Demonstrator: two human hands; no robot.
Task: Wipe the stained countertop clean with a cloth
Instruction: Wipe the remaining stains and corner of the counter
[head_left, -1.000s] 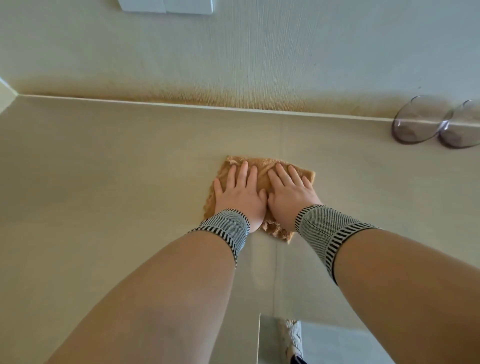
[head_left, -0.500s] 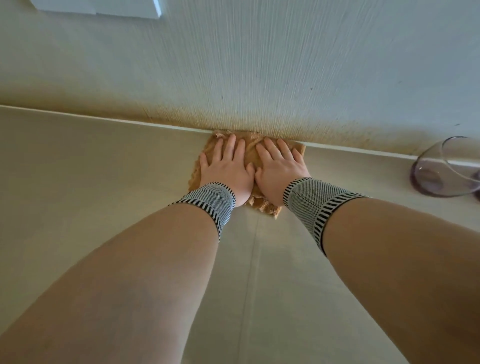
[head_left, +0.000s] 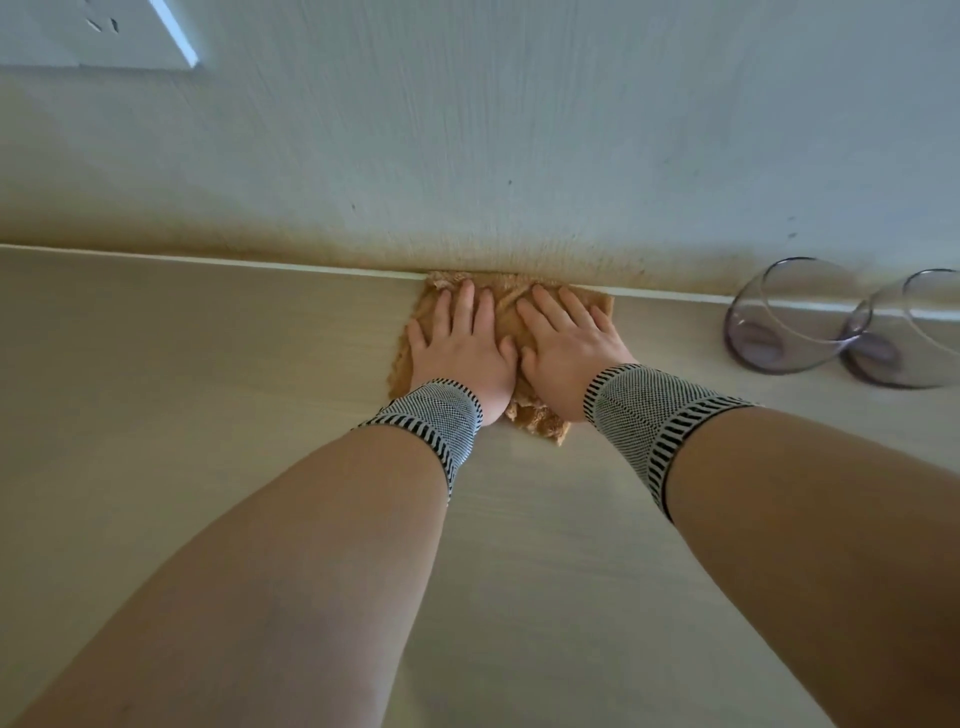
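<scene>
An orange-brown cloth (head_left: 506, 306) lies flat on the pale beige countertop (head_left: 208, 395), its far edge pushed up against the wall. My left hand (head_left: 462, 351) and my right hand (head_left: 563, 345) press down on it side by side, palms flat and fingers spread, thumbs nearly touching. Both wrists wear black-and-white striped bands. Most of the cloth is hidden under the hands; its edges show on the left, the far side and the near corner. A brownish stain (head_left: 597, 257) runs along the base of the wall just above the cloth.
Two clear purplish glasses (head_left: 789, 317) (head_left: 914, 332) stand against the wall at the right, a hand's width from the cloth. A white wall socket plate (head_left: 98, 34) is at the upper left. The countertop stretches bare to the left and toward me.
Both hands slid the cloth away from me across the countertop until it met the wall, where it now sits. The view moved closer to the wall.
</scene>
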